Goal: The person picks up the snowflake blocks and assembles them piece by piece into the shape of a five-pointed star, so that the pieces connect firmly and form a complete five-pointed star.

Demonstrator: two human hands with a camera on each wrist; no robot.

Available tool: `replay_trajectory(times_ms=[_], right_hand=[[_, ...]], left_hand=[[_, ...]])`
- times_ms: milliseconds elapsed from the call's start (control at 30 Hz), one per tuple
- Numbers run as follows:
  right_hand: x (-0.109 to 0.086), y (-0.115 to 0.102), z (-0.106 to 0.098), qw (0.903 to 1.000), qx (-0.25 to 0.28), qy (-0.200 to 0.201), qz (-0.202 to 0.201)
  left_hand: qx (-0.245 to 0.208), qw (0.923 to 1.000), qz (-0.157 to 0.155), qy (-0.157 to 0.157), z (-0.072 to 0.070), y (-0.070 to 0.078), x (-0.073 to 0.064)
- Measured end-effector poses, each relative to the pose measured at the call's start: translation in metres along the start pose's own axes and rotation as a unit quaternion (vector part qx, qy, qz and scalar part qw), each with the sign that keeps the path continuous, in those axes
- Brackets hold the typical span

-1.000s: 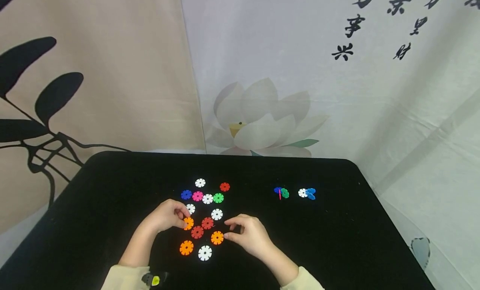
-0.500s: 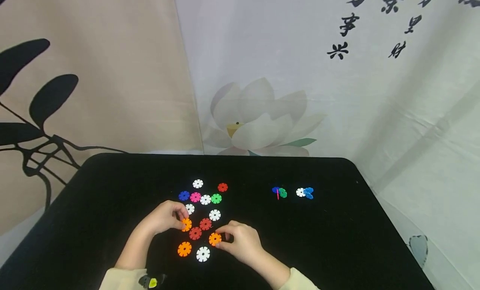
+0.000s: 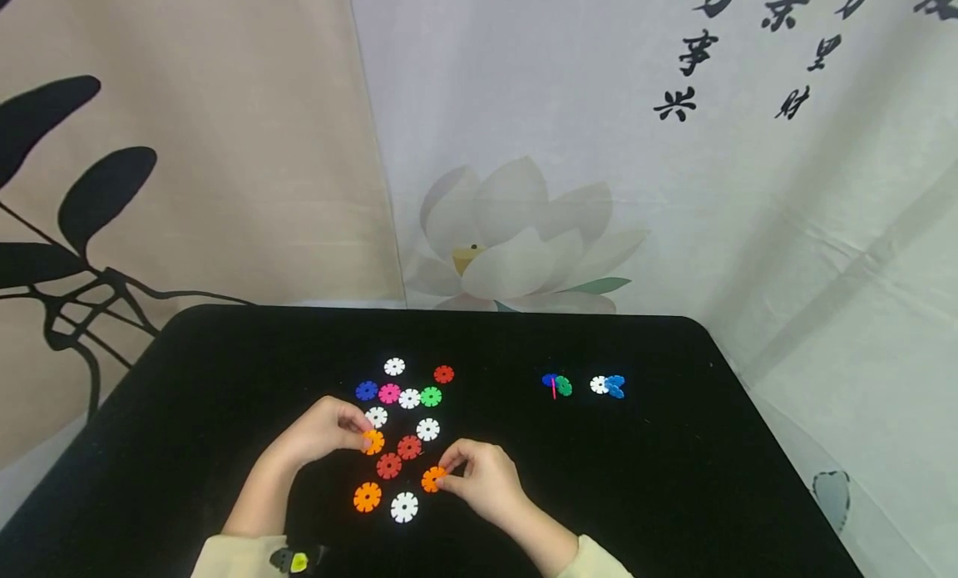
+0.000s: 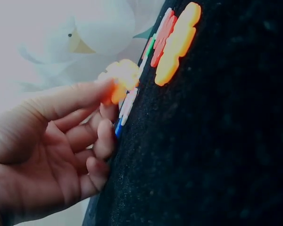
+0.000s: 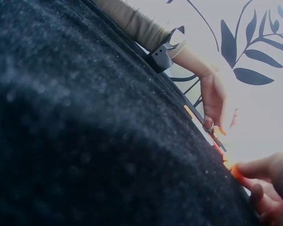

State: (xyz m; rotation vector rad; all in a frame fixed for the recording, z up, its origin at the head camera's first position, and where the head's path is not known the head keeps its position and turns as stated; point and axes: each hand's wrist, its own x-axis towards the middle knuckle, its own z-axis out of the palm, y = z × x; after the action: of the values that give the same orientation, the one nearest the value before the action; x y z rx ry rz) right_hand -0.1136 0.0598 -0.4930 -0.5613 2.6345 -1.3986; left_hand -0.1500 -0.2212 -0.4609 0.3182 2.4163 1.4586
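My left hand (image 3: 325, 431) pinches an orange notched plastic disc (image 3: 376, 442) between thumb and fingers. In the left wrist view that disc looks tipped up from the black table. Across from it, my right hand (image 3: 482, 478) pinches a second orange disc (image 3: 431, 480) by its right side; whether it touches the table I cannot tell. Between the hands lie two red discs (image 3: 409, 447). Nearer to me are a third orange disc (image 3: 367, 497) and a white disc (image 3: 405, 507). Another white disc (image 3: 377, 417) lies just beyond my left fingertips.
Farther back on the black tabletop (image 3: 674, 478) lie more loose discs, among them blue (image 3: 366, 391), pink (image 3: 389, 393), green (image 3: 430, 397) and red (image 3: 444, 374). To the right sit two joined clusters, one blue-green-pink (image 3: 557, 385), one white-blue (image 3: 608, 385). A printed curtain (image 3: 299, 187) hangs behind.
My right hand has come in from the right, taken the orange disc and drawn it slightly right. My left hand has shifted its orange disc a little away from me.
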Motion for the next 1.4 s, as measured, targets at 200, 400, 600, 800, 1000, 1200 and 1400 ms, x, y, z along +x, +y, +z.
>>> replay_trajectory(times_ms=[200, 400, 600, 800, 1000, 1200, 1400], right_hand=[[0.004, 0.0, -0.005, 0.9969, 0.075, 0.014, -0.021], [0.006, -0.005, -0.017, 0.9926, 0.085, 0.071, -0.05], [0.008, -0.01, -0.026, 0.9826, 0.088, 0.134, -0.094], [0.01, -0.017, -0.034, 0.9719, 0.091, 0.173, -0.132], [0.008, -0.032, -0.04, 0.9655, 0.103, 0.192, -0.142], [0.004, -0.046, -0.045, 0.9631, 0.098, 0.198, -0.154], [0.004, -0.048, -0.046, 0.9541, 0.092, 0.207, -0.196]], left_hand=[[-0.02, 0.9996, 0.011, 0.014, 0.002, 0.007, 0.005], [-0.039, 0.9986, 0.018, 0.029, 0.01, 0.023, 0.01], [-0.083, 0.9957, 0.022, 0.034, 0.021, 0.039, 0.013], [-0.115, 0.9928, 0.025, 0.025, 0.03, 0.052, 0.013], [-0.142, 0.9894, 0.017, 0.02, 0.037, 0.062, 0.012], [-0.15, 0.9884, 0.018, 0.018, 0.042, 0.069, 0.011], [-0.153, 0.9879, 0.008, 0.025, 0.047, 0.072, 0.01]])
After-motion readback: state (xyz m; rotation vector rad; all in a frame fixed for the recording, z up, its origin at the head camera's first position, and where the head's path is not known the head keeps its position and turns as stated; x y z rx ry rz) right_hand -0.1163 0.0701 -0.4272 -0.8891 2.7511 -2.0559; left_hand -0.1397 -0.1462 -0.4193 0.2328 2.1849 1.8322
